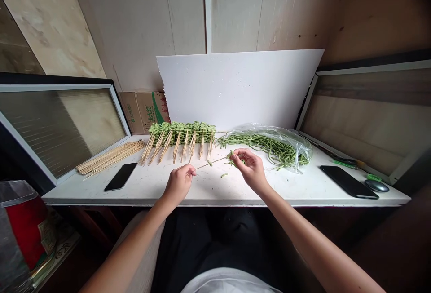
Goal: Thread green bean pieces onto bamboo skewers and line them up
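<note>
The left hand [180, 182] is pinching one end of a thin, tan wooden stick [219, 160], with its fingers closed around it. The right hand [249, 167] is making a close pinch at the other end, holding some short, green bean pieces [230, 154] by the tip. The stick is slanting between the two hands, over the middle of the white, flat counter [208, 193]. One short green piece [209, 163] is showing at the stick's middle, but I cannot tell if it is sitting on the stick or lying under it. A lot of the work is looking done: many green bean skewers [182, 132] are lying in a long stack at the back left, with their bare ends pointing to the front. Plenty is looking left too: long, thin, green beans [266, 144] are spilling from a clear plastic bag [301, 142] on the right, and a flat pile of plain tan sticks [111, 156] is lying on the left. A tiny loose bean bit [224, 175] is resting near the hands. White counter is showing from the hands to the front edge, giving them room. A black, flat phone [121, 177] is lying on the left, and another black phone [349, 181] is lying near the front edge on the right. A tall white board [242, 88] is standing behind, closing off the back.
</note>
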Tool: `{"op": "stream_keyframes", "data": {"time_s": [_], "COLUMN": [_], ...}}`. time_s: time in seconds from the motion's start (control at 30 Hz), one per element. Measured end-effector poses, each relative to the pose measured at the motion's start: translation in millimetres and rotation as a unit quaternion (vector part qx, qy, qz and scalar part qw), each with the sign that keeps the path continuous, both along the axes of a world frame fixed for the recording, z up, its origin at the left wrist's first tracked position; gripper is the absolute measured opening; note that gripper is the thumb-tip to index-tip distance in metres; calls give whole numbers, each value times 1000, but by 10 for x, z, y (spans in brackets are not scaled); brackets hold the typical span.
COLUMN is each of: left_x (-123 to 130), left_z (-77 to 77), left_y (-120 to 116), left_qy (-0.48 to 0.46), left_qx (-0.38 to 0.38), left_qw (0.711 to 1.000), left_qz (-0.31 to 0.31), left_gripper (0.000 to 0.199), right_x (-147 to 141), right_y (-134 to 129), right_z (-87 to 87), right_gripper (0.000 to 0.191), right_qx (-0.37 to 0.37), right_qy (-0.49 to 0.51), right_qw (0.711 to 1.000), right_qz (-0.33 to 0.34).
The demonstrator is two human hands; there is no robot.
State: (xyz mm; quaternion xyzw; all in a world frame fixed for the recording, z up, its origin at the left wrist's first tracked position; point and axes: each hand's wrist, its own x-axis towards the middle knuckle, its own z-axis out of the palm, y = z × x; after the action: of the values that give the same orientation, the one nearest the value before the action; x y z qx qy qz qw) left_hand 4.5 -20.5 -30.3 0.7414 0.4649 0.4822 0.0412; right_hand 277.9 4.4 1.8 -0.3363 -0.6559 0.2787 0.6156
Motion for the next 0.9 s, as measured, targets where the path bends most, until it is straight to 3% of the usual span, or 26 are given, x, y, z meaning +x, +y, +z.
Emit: {"op": "stream_keyframes", "data": {"time_s": [0.27,0.37,0.5,0.63,0.77,0.9], "left_x": [28,38,14,-19,0,31], "left_z": [59,89,82,35,-10,-17], "left_y": [-29,-49,-42,4,15,-10], "left_qy": [-15,-56,-41,-23,-5,4], "left_qx": [-24,-2,32,44,35,55], "left_qw": [999,998,999,999,999,998], "left_qz": [-25,-27,-3,17,-12,-8], "left_gripper": [22,12,13,24,29,29], "right_x": [25,49,29,-64,-198,-263], "right_y": [36,56,66,17,-81,-109], "right_z": [41,78,43,-55,-127,-162], "right_gripper": [36,37,37,33,22,20], "right_qx": [-29,-49,-63,-28,42,42], "right_qy": [21,55,60,14,-45,-50], "right_qw": [999,997,996,999,998,998], "right_qz": [6,10,27,10,8,21]}}
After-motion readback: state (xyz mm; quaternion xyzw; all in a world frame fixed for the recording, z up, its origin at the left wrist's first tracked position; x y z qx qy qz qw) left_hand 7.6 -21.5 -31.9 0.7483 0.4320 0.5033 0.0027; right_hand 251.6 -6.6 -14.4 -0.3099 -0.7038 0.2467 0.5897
